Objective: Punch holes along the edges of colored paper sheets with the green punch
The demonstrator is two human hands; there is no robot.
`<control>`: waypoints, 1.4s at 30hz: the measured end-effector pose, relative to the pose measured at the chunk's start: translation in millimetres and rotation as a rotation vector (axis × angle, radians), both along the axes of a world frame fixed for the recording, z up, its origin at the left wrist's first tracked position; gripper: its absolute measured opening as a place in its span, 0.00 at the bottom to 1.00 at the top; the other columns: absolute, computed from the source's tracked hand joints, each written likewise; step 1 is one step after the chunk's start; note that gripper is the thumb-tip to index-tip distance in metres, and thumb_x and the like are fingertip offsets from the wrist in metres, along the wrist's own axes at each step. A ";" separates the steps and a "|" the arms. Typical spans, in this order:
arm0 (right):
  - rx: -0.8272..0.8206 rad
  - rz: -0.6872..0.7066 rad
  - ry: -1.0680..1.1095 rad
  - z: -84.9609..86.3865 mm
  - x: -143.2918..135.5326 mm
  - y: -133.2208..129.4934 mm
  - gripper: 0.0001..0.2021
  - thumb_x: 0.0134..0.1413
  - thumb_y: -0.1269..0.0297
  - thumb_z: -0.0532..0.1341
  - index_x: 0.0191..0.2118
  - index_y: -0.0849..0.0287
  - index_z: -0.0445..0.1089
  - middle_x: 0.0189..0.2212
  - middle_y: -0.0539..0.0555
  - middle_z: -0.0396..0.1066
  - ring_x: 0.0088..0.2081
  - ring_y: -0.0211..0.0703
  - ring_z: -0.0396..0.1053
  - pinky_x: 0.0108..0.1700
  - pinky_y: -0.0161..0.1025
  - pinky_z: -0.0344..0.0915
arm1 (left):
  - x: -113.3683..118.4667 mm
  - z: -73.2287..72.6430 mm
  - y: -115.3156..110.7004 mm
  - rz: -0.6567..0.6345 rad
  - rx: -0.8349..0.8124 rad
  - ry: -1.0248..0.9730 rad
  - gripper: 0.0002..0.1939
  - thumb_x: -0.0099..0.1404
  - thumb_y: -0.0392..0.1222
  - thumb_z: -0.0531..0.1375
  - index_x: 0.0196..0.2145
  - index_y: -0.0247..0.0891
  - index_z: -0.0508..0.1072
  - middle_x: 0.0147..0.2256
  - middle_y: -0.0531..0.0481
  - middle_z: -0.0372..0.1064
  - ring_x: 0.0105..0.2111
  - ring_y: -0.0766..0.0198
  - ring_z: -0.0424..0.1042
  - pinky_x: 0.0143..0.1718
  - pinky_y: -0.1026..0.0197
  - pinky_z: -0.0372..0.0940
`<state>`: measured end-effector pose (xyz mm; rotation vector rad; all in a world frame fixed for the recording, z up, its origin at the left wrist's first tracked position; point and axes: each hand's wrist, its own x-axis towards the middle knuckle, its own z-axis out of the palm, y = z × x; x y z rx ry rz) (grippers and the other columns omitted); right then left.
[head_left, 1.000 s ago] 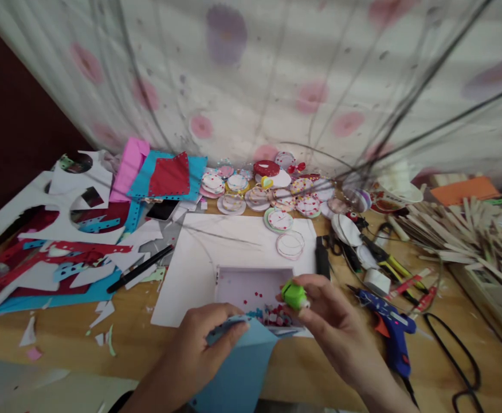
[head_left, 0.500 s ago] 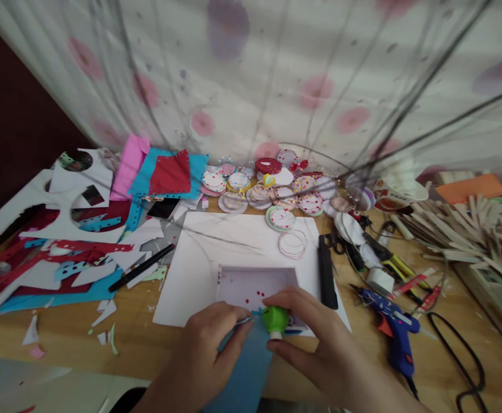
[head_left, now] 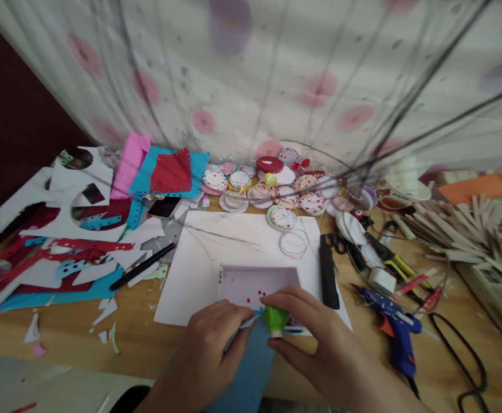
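Observation:
Between the thumb and fingers of my right hand (head_left: 315,338) is a small green craft punch (head_left: 274,319) with a white knob facing me. My left hand (head_left: 219,341) pinches the edge of a blue sheet of paper (head_left: 248,370), which hangs down over the table's front edge. The sheet's far end meets the punch; the slot itself is hidden. Just beyond both hands lies a shallow pale lilac box (head_left: 257,267), holding a few small red flower cut-outs (head_left: 255,296) and some blue bits. Under the box is a large white sheet (head_left: 191,269).
Paper scraps (head_left: 105,252) heap up on the left, with a black pen (head_left: 143,267). Decorated paper discs (head_left: 283,218) line the back. At right are a black-handled cutter (head_left: 328,272), pliers (head_left: 395,264), a blue glue gun (head_left: 392,327) with its cord, and wooden sticks (head_left: 474,229).
My left hand has turned slightly, and the edge of the blue paper it pinches shows more. The punch stays nearly in the same place in my right hand.

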<state>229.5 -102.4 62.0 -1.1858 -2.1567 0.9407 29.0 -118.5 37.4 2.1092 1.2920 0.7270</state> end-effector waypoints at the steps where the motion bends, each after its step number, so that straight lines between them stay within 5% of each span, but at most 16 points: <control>1: 0.035 0.007 -0.025 0.3 0.0 -0.6 0.21 0.52 0.75 0.60 0.52 0.53 0.65 0.44 0.56 0.69 0.44 0.45 0.71 0.43 0.40 0.72 | 0.0 -0.4 -0.1 -0.010 0.016 0.008 0.09 0.66 0.32 0.53 0.39 0.37 0.71 0.32 0.48 0.73 0.33 0.60 0.73 0.35 0.60 0.66; 7: 0.193 0.048 -0.091 -1.8 -2.6 -11.6 0.22 0.55 0.76 0.55 0.56 0.54 0.62 0.46 0.58 0.70 0.47 0.49 0.70 0.46 0.43 0.72 | 2.2 -1.5 -1.0 -0.044 0.076 0.008 0.08 0.65 0.31 0.53 0.38 0.36 0.71 0.31 0.46 0.73 0.32 0.58 0.72 0.34 0.58 0.66; 13: -0.039 -0.137 0.016 -16.1 -1.3 -17.1 0.22 0.52 0.67 0.65 0.53 0.49 0.63 0.42 0.51 0.74 0.41 0.44 0.73 0.43 0.37 0.72 | 2.8 0.7 0.3 0.057 -0.028 -0.158 0.05 0.66 0.33 0.55 0.35 0.38 0.71 0.30 0.51 0.72 0.32 0.65 0.72 0.35 0.65 0.65; 19: -0.155 -0.091 0.028 -5.5 -0.3 -10.0 0.21 0.49 0.70 0.66 0.49 0.50 0.66 0.41 0.49 0.75 0.42 0.43 0.73 0.43 0.36 0.70 | 1.2 -0.1 0.7 0.014 -0.096 -0.130 0.07 0.70 0.35 0.51 0.39 0.39 0.69 0.33 0.51 0.71 0.35 0.65 0.71 0.39 0.65 0.64; 26: -0.179 -0.063 -0.013 -4.8 0.6 1.6 0.22 0.45 0.71 0.68 0.48 0.54 0.68 0.41 0.53 0.75 0.42 0.47 0.73 0.43 0.42 0.69 | 2.6 -1.6 -0.9 -0.049 0.042 0.016 0.10 0.68 0.32 0.47 0.39 0.36 0.67 0.33 0.47 0.70 0.34 0.59 0.71 0.36 0.60 0.66; 32: -0.358 0.020 -0.099 10.6 -2.3 12.8 0.13 0.45 0.69 0.69 0.39 0.59 0.70 0.36 0.52 0.73 0.40 0.47 0.70 0.42 0.42 0.66 | 0.5 -0.2 0.3 -0.065 0.076 0.041 0.12 0.67 0.30 0.46 0.38 0.36 0.68 0.32 0.47 0.70 0.33 0.59 0.71 0.34 0.60 0.67; 42: -0.308 0.030 -0.078 6.5 -4.2 15.7 0.09 0.46 0.74 0.67 0.34 0.59 0.69 0.32 0.49 0.68 0.36 0.42 0.65 0.38 0.38 0.60 | 2.0 -2.7 0.0 -0.071 0.054 -0.001 0.13 0.68 0.32 0.45 0.37 0.36 0.68 0.30 0.47 0.70 0.32 0.59 0.71 0.33 0.60 0.67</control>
